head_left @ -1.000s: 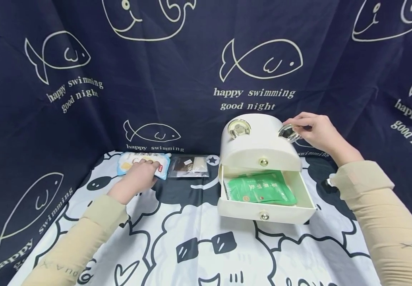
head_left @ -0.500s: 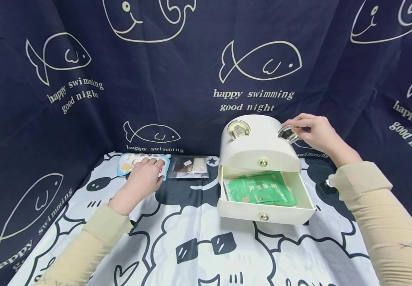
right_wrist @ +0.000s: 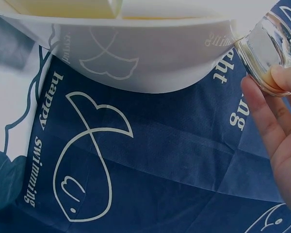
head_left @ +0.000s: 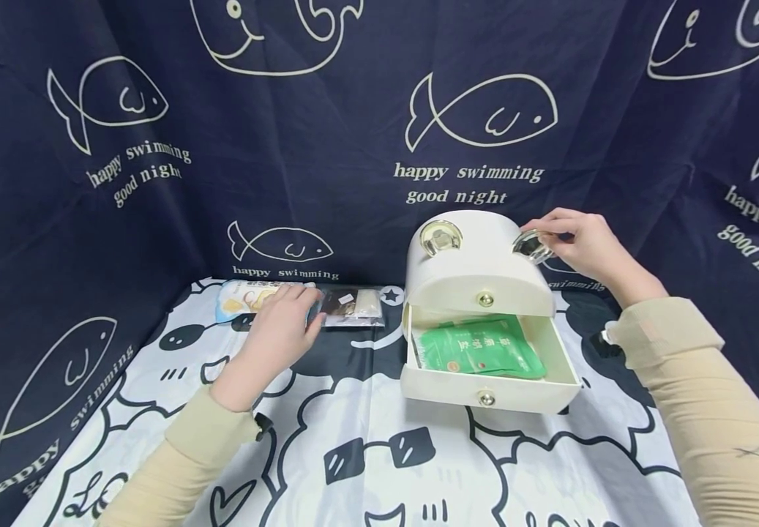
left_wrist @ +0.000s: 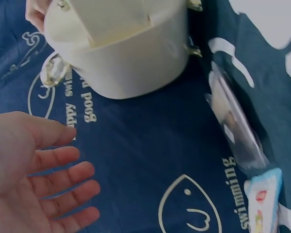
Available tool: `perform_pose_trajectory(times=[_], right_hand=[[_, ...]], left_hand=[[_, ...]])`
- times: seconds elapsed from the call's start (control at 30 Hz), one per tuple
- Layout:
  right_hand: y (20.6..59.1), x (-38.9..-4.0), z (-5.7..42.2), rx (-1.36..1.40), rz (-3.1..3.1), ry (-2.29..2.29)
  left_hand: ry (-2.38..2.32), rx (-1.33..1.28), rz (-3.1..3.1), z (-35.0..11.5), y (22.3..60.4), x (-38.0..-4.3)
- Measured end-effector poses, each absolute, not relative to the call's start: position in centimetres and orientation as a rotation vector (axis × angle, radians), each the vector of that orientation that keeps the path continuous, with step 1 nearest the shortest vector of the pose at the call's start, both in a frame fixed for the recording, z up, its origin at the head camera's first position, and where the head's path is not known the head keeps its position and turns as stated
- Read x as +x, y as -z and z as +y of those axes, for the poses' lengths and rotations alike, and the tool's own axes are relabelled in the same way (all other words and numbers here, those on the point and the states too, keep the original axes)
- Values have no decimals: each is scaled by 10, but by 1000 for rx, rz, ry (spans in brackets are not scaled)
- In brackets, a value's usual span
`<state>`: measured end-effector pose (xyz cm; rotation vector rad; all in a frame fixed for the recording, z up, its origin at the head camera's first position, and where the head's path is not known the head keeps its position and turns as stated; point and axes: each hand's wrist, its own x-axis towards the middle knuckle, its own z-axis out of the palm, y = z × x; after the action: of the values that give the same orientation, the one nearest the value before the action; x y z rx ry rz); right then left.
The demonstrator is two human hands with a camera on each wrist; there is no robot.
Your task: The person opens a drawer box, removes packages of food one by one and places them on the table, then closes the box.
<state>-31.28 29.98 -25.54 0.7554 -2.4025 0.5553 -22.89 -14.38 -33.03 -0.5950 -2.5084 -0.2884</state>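
Note:
A white box with a rounded top stands right of centre in the head view. Its lower drawer is pulled out and holds a green packet. My right hand pinches the shiny round ornament on the box's right side, thumb in front and fingers behind. Fingers spread, my left hand holds nothing in the left wrist view. In the head view it overlaps a blue-and-white pouch, with the fingertips close to a clear plastic packet; contact cannot be told.
A matching ornament sits on the box's left side. Behind everything hangs a dark blue fish-print cloth. A white cartoon-print cloth covers the table, stretching out in front of the drawer.
My left hand has slid right from the blue-and-white pouch toward the clear packet, with its fingers spreading. The pouch has stayed put. My right hand keeps its grip on the ornament.

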Motion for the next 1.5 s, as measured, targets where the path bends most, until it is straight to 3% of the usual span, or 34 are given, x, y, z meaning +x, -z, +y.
perform_pose_trajectory(times=[0.67, 1.5], right_hand=[[256, -312, 298, 774, -2391, -582], [258, -315, 298, 786, -2344, -606]], left_hand=[[521, -837, -2144, -94, 318, -216], [464, -1153, -2061, -28, 319, -215]])
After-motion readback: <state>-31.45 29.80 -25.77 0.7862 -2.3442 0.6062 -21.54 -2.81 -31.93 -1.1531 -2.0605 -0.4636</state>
